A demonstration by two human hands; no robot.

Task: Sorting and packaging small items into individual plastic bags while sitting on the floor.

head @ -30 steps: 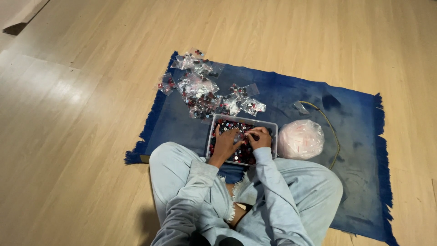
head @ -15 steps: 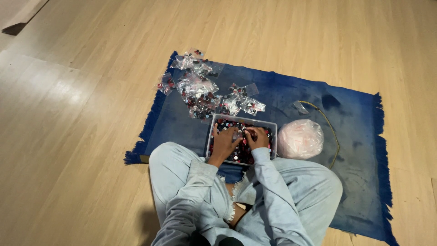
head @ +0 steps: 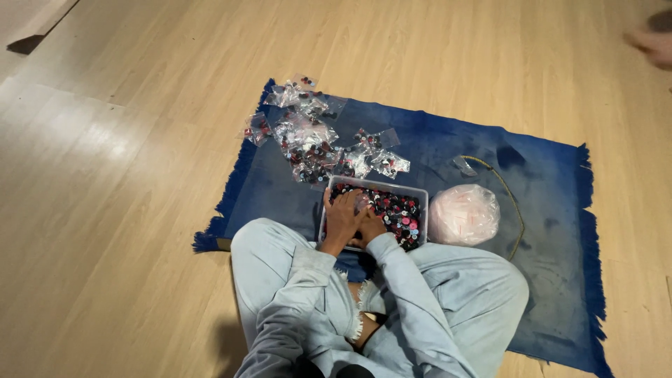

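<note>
blue rug (head: 448, 150), both hands (head: 353, 220) in bead tray (head: 413, 190)

One tub (head: 420, 192) of small pieces, one pink bag (head: 463, 214), one rug (head: 560, 210), one heap of small clear packets (head: 308, 140), uncountable.

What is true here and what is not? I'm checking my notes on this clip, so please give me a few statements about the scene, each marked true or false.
1. Both hands, left hand and right hand, are in the clear tray of small buttons. True.
2. The tray sits on bare wood floor. False: it sits on the blue rug.
3. A heap of small clear packets lies beyond the tray. True.
4. The pink bundle in clear wrap lies to the left of the tray. False: it lies to its right.
5. The person sits cross-legged in light blue clothing. True.
</note>
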